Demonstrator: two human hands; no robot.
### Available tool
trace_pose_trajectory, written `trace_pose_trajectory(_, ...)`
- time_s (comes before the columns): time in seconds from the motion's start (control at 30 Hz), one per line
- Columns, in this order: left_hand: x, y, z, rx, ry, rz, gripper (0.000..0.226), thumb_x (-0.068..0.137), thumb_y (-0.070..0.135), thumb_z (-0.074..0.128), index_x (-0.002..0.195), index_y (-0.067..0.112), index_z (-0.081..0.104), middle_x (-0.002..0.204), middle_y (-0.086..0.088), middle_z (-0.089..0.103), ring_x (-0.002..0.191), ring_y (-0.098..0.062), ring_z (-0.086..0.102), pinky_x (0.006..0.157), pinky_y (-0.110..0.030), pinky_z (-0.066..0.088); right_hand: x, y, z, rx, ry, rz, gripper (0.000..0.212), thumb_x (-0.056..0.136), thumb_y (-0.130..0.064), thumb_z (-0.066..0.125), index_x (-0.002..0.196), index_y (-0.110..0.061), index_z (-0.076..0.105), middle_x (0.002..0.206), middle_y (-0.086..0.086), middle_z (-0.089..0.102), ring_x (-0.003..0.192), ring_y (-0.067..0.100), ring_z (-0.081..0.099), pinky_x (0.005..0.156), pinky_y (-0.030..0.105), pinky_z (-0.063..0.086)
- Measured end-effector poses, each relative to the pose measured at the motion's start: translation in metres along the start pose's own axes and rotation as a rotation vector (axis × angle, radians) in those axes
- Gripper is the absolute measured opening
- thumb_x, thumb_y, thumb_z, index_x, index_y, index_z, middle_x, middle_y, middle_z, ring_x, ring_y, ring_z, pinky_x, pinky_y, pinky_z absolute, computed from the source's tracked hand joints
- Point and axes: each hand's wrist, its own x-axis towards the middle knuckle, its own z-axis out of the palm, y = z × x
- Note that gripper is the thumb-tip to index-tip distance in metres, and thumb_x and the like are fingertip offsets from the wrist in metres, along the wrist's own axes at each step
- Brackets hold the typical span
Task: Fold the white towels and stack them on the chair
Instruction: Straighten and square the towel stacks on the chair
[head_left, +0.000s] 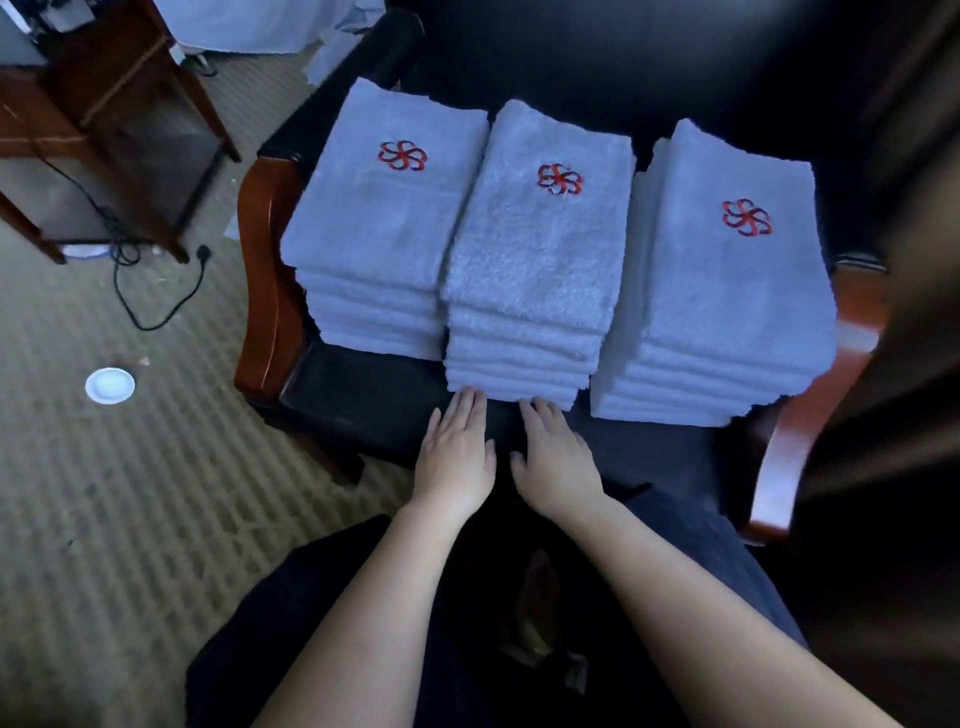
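White towels sit folded in three stacks side by side on the dark seat of the chair (358, 395), each top towel showing a red flower mark. The middle stack (530, 291) stands a little forward of the left stack (384, 223), and the right stack (727, 291) reaches nearest the seat's front edge. Both hands lie flat and empty, fingers spread a little, the left hand (456, 452) and right hand (556, 457) with fingertips touching the bottom front of the middle stack. The step looks like squaring that stack. To do it well, press evenly with both palms along the whole front face, low and high together, so the layers slide back as one and the top towel does not tip.
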Motion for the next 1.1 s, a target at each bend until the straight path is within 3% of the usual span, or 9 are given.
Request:
trace_pose_trajectory(0.2,0.028,0.003,0.004,-0.035,0.038,0.043,0.061,0.103,0.018,0.036,0.155,0.013,0.006,0.163,0.001,0.0,0.149,-0.01,-0.002,0.12,-0.031,-0.004,0.033,0.009,-0.011,0.05,0.079,0.046,0.062,0.094,-0.015,0.046,0.151,-0.008,0.021,0.158,0.005,0.021,0.147,0.018,0.014,0.116,0.037,0.027)
trace_pose_trajectory(0.4,0.06,0.001,0.004,-0.078,0.061,0.094,0.061,0.102,0.017,0.04,0.155,0.012,0.01,0.163,0.0,0.004,0.15,-0.013,0.001,0.121,-0.033,0.001,0.066,0.01,-0.019,0.111,0.143,0.076,0.056,0.089,-0.01,0.048,0.143,-0.008,0.034,0.15,0.005,0.035,0.14,0.021,0.028,0.109,0.04,0.037)
trace_pose_trajectory(0.53,0.06,-0.006,-0.006,-0.142,0.162,0.127,0.051,0.099,0.013,0.047,0.148,0.007,0.035,0.156,-0.005,0.032,0.146,-0.02,0.023,0.122,-0.036,0.015,0.066,0.001,-0.02,0.14,0.245,0.139,0.045,0.092,-0.017,0.049,0.136,-0.009,0.046,0.138,0.005,0.05,0.129,0.021,0.042,0.098,0.036,0.044)
trace_pose_trajectory(0.63,0.051,-0.027,-0.018,-0.177,0.305,0.057,0.036,0.097,0.009,0.05,0.132,0.006,0.056,0.134,-0.008,0.057,0.127,-0.023,0.048,0.111,-0.035,0.037,0.058,-0.015,-0.018,0.167,0.271,0.093,0.038,0.095,-0.02,0.05,0.132,-0.011,0.054,0.13,0.004,0.057,0.122,0.021,0.049,0.091,0.031,0.043)
trace_pose_trajectory(0.7,0.043,-0.042,-0.027,-0.166,0.404,0.028,0.027,0.094,0.005,0.052,0.117,0.005,0.065,0.114,-0.007,0.066,0.11,-0.024,0.057,0.093,-0.036,0.049,0.058,-0.024,-0.015,0.218,0.238,0.03,0.039,0.095,-0.02,0.051,0.132,-0.012,0.054,0.132,0.003,0.057,0.123,0.019,0.05,0.093,0.027,0.041)
trace_pose_trajectory(0.8,0.035,-0.062,-0.041,-0.171,0.536,-0.015,0.02,0.09,0.0,0.054,0.1,0.005,0.069,0.097,-0.004,0.068,0.094,-0.02,0.059,0.077,-0.028,0.049,0.064,-0.036,-0.013,0.295,0.172,-0.028,0.042,0.095,-0.019,0.053,0.136,-0.014,0.052,0.136,0.001,0.055,0.126,0.016,0.049,0.098,0.024,0.037)
trace_pose_trajectory(0.97,0.036,-0.09,-0.064,-0.298,0.575,-0.274,0.026,0.094,0.007,0.053,0.119,0.005,0.06,0.118,-0.007,0.062,0.11,-0.019,0.057,0.088,-0.022,0.041,0.078,-0.064,-0.005,0.352,0.127,-0.117,0.051,0.095,-0.018,0.055,0.144,-0.013,0.041,0.143,0.0,0.049,0.132,0.016,0.043,0.101,0.016,0.028)
trace_pose_trajectory(1.1,0.04,-0.112,-0.063,-0.287,0.413,-0.397,0.047,0.096,0.013,0.052,0.142,0.007,0.041,0.142,-0.008,0.047,0.131,-0.022,0.044,0.104,-0.029,0.037,0.093,-0.076,0.005,0.331,0.18,-0.094,0.042,0.094,-0.02,0.058,0.132,-0.008,0.048,0.123,0.006,0.059,0.112,0.021,0.055,0.081,0.019,0.036)
